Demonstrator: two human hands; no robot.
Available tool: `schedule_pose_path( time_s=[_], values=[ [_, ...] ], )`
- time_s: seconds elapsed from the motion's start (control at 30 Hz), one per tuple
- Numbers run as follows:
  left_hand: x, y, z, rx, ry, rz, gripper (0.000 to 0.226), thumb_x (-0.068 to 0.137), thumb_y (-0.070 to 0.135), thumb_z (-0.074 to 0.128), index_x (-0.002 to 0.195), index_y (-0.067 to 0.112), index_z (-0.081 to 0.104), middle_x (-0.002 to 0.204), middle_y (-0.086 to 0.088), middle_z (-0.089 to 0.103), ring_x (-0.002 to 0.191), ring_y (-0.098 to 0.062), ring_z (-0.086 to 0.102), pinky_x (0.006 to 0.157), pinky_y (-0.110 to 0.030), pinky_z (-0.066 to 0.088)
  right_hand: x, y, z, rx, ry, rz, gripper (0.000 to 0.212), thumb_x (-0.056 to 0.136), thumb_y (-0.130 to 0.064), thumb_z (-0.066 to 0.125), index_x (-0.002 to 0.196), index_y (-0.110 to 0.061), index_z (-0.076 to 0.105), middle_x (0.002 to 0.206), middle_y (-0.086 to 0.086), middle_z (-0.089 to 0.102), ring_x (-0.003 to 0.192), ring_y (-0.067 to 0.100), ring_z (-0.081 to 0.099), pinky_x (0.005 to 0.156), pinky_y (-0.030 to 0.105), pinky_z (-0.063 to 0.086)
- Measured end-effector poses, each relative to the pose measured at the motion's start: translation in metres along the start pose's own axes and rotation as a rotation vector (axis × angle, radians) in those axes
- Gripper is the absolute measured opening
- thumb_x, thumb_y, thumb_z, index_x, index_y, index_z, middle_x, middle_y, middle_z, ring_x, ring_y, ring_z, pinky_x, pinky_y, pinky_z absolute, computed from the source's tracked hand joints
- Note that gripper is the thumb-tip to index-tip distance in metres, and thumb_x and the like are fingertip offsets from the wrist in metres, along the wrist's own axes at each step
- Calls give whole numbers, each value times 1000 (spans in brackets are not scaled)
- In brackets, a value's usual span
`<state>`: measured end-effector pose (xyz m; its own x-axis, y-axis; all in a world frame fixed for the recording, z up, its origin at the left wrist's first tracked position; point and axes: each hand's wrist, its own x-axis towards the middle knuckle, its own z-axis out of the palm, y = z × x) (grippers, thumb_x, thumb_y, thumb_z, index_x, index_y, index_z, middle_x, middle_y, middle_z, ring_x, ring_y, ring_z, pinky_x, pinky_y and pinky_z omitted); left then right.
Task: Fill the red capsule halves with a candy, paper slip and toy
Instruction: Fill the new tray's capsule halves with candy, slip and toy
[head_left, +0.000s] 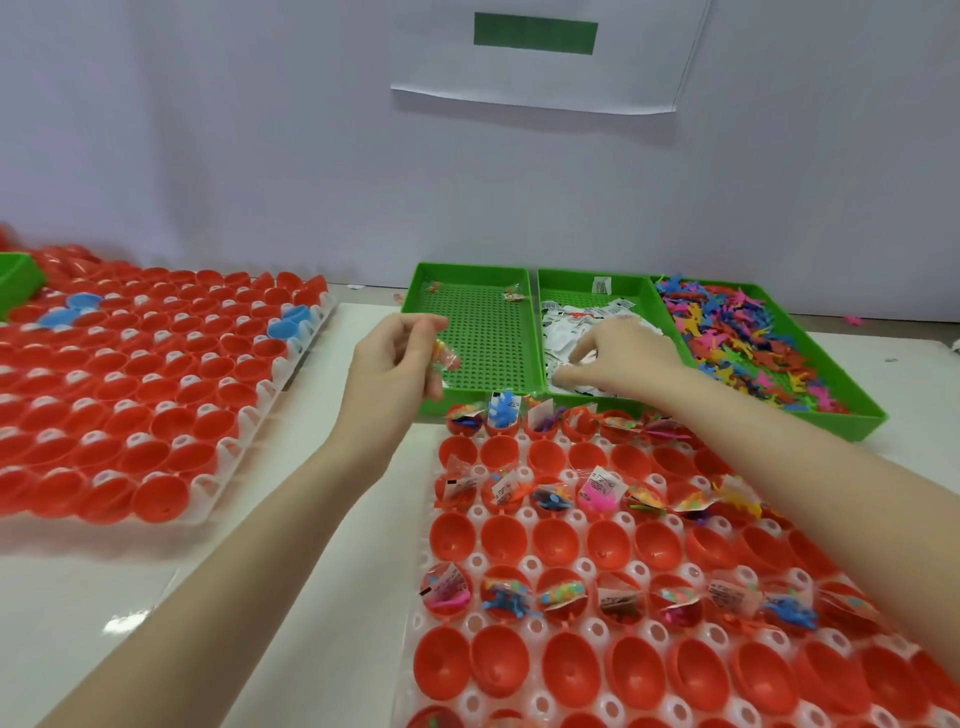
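Nearest me, red plastic capsule halves (654, 670) on the white holed tray (524, 566): alternate rows filled, others empty. Left hand (395, 364) pinches a wrapped candy (445, 356); right hand (618, 353), fingers bent, picks among white paper slips (571, 322). Plenty left, I'd say.

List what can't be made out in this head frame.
- Right hand in the paper slips: whether its grip holds a slip; fingertips buried in the pile.
- Print on the slips: too small.
- Left hand: wrapped candy blurred, contents unclear.
- Near tray of red capsule halves: bottom and right rows cut off by the frame edge; right forearm covers some.
- Green label on wall sheet: masked.
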<state>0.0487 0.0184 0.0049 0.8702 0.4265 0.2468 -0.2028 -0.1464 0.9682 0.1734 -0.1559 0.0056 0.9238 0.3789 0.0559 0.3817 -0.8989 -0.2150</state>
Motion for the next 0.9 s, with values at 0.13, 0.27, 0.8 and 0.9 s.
schedule_pose_path(
  time_s=[0.13,0.27,0.8,0.9],
  values=[
    [-23,8,-12,-64,-95,-86,24,96,4,41,104,23,53,58,3,58,46,2,50,49,-9,40,0,-3,2,18,40,73,20,75,-31,71,88,-17,73,71,-5,64,81,18,62,61,26,41],
    [-44,14,-27,-110,-73,-115,13,90,8,53,98,17,60,61,3,67,51,-2,54,52,-11,42,-2,4,-2,151,100,132,15,73,-28,74,65,-20,64,60,-12,54,72,14,56,53,23,34],
    [-116,63,-8,-395,-163,-286,17,56,21,67,69,17,77,73,-8,73,64,-16,70,53,-15,52,-170,-64,-60,1026,-77,-267,16,69,-22,75,60,-10,70,39,-3,50,35,2,41,40,10,31],
    [-130,69,-5,-410,-200,-298,18,59,29,64,62,16,75,69,-6,71,61,-15,69,53,-16,52,-184,-62,-52,964,-2,-253,15,68,-19,76,59,-9,70,44,-2,49,41,4,41,42,13,30]
  ],
)
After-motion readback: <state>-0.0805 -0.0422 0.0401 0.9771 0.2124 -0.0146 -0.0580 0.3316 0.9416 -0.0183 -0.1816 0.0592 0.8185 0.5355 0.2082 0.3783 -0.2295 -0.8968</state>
